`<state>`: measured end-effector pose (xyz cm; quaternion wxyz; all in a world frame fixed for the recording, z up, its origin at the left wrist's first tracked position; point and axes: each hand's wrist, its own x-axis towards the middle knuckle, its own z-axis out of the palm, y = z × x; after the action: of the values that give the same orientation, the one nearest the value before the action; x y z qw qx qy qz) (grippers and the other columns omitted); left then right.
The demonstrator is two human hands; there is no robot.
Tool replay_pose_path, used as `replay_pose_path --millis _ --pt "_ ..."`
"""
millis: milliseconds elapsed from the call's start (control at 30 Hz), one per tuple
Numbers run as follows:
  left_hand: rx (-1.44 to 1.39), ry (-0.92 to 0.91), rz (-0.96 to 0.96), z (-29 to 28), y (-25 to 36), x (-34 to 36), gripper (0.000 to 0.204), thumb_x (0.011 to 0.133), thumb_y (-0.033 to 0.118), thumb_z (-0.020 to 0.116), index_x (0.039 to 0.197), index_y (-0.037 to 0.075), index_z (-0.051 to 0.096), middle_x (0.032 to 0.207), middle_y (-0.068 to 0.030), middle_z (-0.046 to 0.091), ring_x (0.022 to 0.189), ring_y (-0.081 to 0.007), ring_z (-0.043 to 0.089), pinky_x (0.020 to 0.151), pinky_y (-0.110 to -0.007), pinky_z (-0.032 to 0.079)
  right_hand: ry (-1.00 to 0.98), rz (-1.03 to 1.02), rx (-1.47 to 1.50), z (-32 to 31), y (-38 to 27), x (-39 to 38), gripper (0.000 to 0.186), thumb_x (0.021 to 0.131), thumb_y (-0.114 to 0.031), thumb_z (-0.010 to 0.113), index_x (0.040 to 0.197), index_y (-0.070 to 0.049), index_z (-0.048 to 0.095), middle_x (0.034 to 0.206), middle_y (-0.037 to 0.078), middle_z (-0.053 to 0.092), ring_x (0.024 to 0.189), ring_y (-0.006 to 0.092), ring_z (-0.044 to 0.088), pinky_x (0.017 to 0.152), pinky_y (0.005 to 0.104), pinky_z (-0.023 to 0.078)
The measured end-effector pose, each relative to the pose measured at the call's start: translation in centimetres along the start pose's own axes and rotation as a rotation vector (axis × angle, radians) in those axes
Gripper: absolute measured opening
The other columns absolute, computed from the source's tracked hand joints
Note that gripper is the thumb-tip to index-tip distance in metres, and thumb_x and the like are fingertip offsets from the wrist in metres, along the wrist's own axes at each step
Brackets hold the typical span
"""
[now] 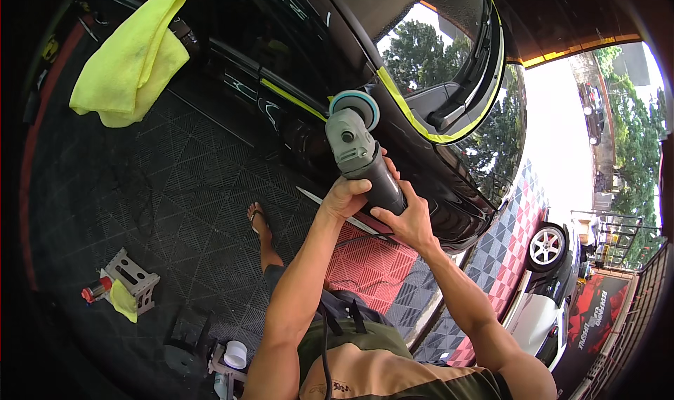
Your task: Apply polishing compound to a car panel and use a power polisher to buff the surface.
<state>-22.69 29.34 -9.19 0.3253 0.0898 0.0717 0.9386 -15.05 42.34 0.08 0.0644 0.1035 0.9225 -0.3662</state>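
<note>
Grey rigid handheld polisher with teal foam pad on black glossy car panel: looks heavy, left hand and right hand grips both closed round its dark barrel.

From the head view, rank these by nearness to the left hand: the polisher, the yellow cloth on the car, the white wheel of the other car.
1. Polisher: gripped by the left hand, against the black car.
2. White wheel: lower right.
3. Yellow cloth: upper left, draped on the car.

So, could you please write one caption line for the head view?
Both hands, left hand and right hand, hold a grey polisher against a black car.
</note>
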Motion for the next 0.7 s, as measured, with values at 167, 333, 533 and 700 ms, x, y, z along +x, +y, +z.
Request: replay_pose_path --millis 167,333,533,700 --pt "0.206 0.103 -0.001 2.9 -1.0 0.6 0.071 0.069 0.027 0.083 0.129 0.004 0.054 0.12 -0.0154 0.063 0.114 -0.0298 0.061 0.106 -0.046 0.046 -0.105 0.09 0.228 -1.5 2.8 -0.5 0.075 0.074 -0.052 0.079 0.118 0.004 0.057 0.089 0.014 0.068 0.081 0.0216 0.068 0.076 0.0352 0.054" --pt "0.291 0.182 0.005 6.0 -1.7 2.0 0.062 0.074 0.028 0.083 0.123 0.001 0.058 0.112 -0.0147 0.065 0.107 -0.0266 0.065 0.096 -0.042 0.053 -0.162 0.1 0.518 -2.6 4.1 -0.6 0.079 0.078 -0.067 0.069 0.114 0.002 0.056 0.089 0.011 0.066 0.078 0.0188 0.068 0.071 0.0314 0.055" --pt "0.326 0.305 0.021 8.6 -1.7 4.2 0.05 0.078 0.028 0.082 0.114 0.001 0.058 0.1 -0.01 0.063 0.091 -0.0192 0.065 0.08 -0.034 0.057 -0.276 0.182 0.787 -4.7 2.6 0.2 0.084 0.08 -0.07 0.067 0.116 0.005 0.053 0.088 0.013 0.065 0.07 0.0194 0.069 0.062 0.0289 0.058" --pt "0.32 0.292 0.014 9.1 -0.7 4.9 0.042 0.081 0.025 0.08 0.11 0.001 0.059 0.098 -0.0071 0.063 0.089 -0.0164 0.064 0.076 -0.032 0.056 -0.338 0.192 0.802 -5.8 2.0 1.1 0.082 0.082 -0.068 0.065 0.117 0.005 0.051 0.088 0.013 0.065 0.07 0.0189 0.069 0.063 0.0282 0.058"
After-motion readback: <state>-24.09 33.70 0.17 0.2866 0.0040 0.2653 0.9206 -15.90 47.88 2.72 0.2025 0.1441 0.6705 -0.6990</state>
